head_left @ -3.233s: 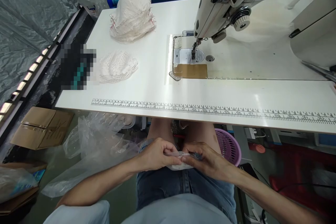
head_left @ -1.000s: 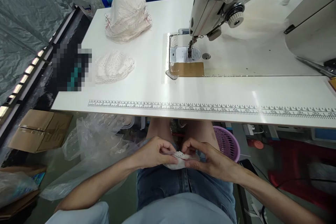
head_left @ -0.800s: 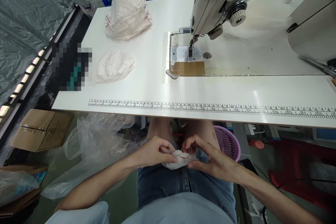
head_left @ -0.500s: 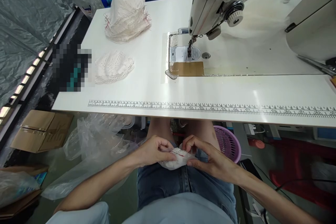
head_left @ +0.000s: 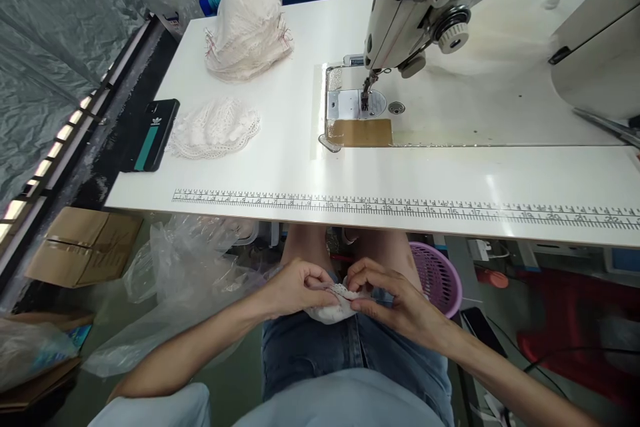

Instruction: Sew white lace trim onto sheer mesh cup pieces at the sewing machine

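Over my lap, a small piece of white lace fabric (head_left: 332, 313) is bunched between both hands. My left hand (head_left: 303, 288) pinches its left side between thumb and fingers. At the right side, my right hand (head_left: 383, 292) grips the edge with thumb and fingertips closed. Part of the fabric is hidden behind the fingers. On the table, a flat white lace piece (head_left: 217, 130) lies at the left, and behind it stands a stack of white fabric pieces (head_left: 249, 30) with reddish thread ends along the edge.
A sewing machine (head_left: 415, 20) stands on the white table (head_left: 280, 173), a printed ruler (head_left: 400, 207) along its front edge. A black phone (head_left: 153, 135) rests at the left edge. Below are a purple basket (head_left: 440, 277), a cardboard box (head_left: 85, 247) and clear plastic bags (head_left: 185, 280).
The fingers of my right hand have shifted slightly left and closer to my left thumb, folding the fabric's edge. The view has moved a little.
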### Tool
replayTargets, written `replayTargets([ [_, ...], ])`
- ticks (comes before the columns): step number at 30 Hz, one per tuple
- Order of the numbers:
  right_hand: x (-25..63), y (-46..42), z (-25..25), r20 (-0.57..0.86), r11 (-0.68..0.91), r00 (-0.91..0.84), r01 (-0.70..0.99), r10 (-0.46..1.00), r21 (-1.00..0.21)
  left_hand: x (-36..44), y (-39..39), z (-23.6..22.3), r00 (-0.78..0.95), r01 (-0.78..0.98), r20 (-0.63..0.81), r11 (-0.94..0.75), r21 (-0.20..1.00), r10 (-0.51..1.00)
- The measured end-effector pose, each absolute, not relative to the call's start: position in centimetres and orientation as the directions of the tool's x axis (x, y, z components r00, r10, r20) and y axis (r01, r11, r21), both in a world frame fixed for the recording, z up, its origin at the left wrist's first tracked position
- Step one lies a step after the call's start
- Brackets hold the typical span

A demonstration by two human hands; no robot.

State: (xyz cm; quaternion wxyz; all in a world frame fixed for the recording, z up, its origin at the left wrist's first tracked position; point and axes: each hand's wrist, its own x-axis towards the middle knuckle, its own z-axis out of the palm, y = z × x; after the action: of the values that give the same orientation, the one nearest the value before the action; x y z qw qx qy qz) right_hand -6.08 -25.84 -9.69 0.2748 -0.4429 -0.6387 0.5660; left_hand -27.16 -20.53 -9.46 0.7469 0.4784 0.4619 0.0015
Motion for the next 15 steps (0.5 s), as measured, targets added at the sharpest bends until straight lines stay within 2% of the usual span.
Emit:
replayTargets([
  [10, -6.6, -25.8, -10.3, -0.100, 0.021, -0.366, 0.314, 0.925, -0.949, -26.9, -20.4, -8.6, 0.580, 0.418, -0.676, 0.547, 0.726, 0.454],
  [15, -6.5, -26.3, -10.0, -0.011, 0.135, -0.347, 0.393, 0.938, -0.909, -26.7, -20.2, -8.2, 0.567, 0.400, -0.702, 0.600, 0.692, 0.432],
])
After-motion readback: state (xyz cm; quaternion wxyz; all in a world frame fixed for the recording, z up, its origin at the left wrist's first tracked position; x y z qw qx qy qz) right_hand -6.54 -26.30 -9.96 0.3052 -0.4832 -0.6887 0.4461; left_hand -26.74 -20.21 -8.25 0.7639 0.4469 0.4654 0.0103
